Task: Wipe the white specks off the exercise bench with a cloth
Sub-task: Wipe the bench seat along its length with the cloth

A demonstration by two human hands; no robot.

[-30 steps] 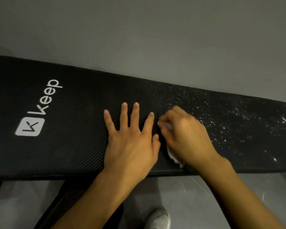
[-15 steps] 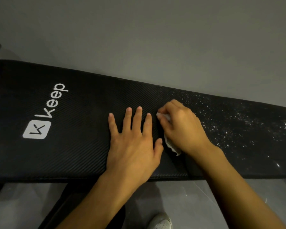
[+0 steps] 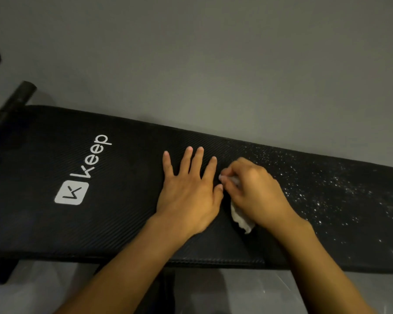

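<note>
Left hand [image 3: 188, 196] flat on the black bench [image 3: 114, 218], fingers straight and spread. Right hand [image 3: 256, 191] just beside it — fingers curled, gripping a white cloth [image 3: 241, 217] on the pad. White specks [image 3: 327, 189] scattered to the right.

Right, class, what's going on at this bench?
A person is wiping a black exercise bench. The right hand grips a white cloth against the bench; the left hand lies flat beside it, fingers spread. White specks cover the bench to the right of the cloth, while the side with the logo looks clean.
</note>
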